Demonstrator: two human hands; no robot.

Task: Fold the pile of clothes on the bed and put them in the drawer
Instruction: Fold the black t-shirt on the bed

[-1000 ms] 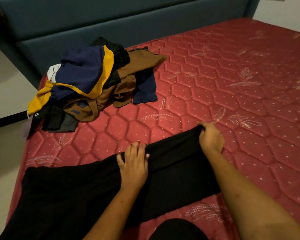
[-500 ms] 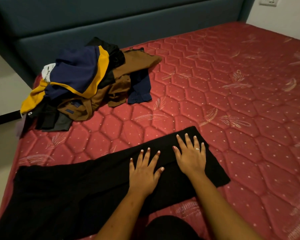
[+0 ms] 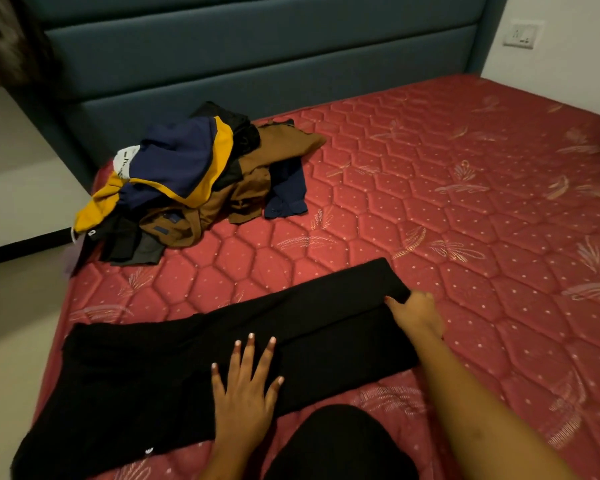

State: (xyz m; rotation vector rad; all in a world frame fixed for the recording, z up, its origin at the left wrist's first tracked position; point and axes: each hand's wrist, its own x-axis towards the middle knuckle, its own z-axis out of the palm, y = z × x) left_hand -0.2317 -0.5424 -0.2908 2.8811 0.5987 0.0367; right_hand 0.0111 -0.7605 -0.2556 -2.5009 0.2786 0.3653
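Two hands work one black garment, which lies flat across the near edge of the red mattress. Its long axis runs from low on our left up toward the far right. The pile of clothes sits well apart from it, at the far left corner by the headboard.

Our left hand lies palm down about midway along the garment, fingers straight and spread, pressing the cloth and gripping nothing. Our right hand is at the garment's far right end, its fingers curled round the end edge and holding the cloth there.

What matters for the next move, as we judge it, is that the free end is already in the right hand and the rest of the length stretches away to the left. A fold would carry that end leftward along the long axis, over the flat left hand or up to it, with that hand pinning the cloth at the crease. The left end is nearer the left hand, but nothing holds it.
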